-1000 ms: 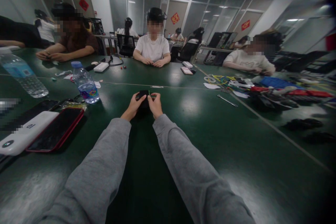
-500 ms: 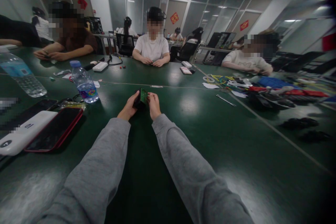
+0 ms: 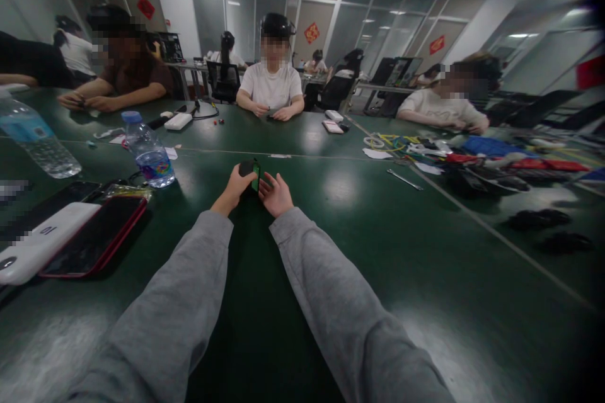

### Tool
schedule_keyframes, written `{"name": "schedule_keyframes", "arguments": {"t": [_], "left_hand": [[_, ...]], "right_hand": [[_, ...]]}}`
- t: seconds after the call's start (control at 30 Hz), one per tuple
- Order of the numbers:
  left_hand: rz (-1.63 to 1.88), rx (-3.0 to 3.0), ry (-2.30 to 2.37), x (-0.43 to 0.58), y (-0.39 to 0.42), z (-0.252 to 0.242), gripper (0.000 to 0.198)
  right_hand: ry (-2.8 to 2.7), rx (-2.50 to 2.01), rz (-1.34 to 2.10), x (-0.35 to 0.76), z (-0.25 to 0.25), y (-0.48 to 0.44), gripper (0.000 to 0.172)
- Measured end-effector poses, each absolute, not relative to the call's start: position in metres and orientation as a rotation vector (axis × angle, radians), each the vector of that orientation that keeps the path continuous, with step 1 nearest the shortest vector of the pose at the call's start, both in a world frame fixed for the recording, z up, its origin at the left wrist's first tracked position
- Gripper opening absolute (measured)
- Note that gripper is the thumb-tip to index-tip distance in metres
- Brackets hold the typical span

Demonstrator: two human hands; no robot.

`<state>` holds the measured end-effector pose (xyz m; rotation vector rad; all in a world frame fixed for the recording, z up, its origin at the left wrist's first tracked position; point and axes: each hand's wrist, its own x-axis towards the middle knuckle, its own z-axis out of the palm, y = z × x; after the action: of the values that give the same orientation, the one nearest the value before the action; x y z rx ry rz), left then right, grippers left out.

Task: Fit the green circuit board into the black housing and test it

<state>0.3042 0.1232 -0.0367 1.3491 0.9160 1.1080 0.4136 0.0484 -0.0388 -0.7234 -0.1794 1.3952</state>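
Glossy dk-green, pale-seamed flat table [image 3: 359, 264]. On it, L side: clear plastic btl w/ blue cap [image 3: 149, 151], blk-screened phone in red case [image 3: 97, 236]. R side: thin silver metal tool [image 3: 404, 180], tangled yellow cables [image 3: 405, 139].

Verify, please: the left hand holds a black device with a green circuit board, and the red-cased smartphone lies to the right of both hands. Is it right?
Not quite: the red-cased smartphone lies left of the left hand and right hand, as the head view shows. The rest stands.
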Motion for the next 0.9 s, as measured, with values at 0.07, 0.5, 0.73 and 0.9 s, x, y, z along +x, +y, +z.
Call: {"name": "schedule_keyframes", "arguments": {"t": [0.07, 0.5, 0.73, 0.9], "left_hand": [[1.134, 1.611, 0.999, 0.305, 0.123, -0.032, 0.067], [0.884, 2.449, 1.014, 0.313, 0.089, -0.001, 0.068], [1.111, 2.283, 0.949, 0.309, 0.095, 0.022, 0.063], [1.227, 1.699, 0.771, 0.306, 0.117, 0.019, 0.058]], "right_hand": [[-0.185, -0.691, 1.405, 0.415, -0.042, 0.049, 0.032], [-0.183, -0.595, 1.455, 0.415, -0.039, 0.05, 0.037], [-0.148, -0.587, 1.423, 0.421, -0.038, 0.049, 0.036], [-0.211, -0.587, 1.414, 0.425, -0.035, 0.049, 0.043]]}}
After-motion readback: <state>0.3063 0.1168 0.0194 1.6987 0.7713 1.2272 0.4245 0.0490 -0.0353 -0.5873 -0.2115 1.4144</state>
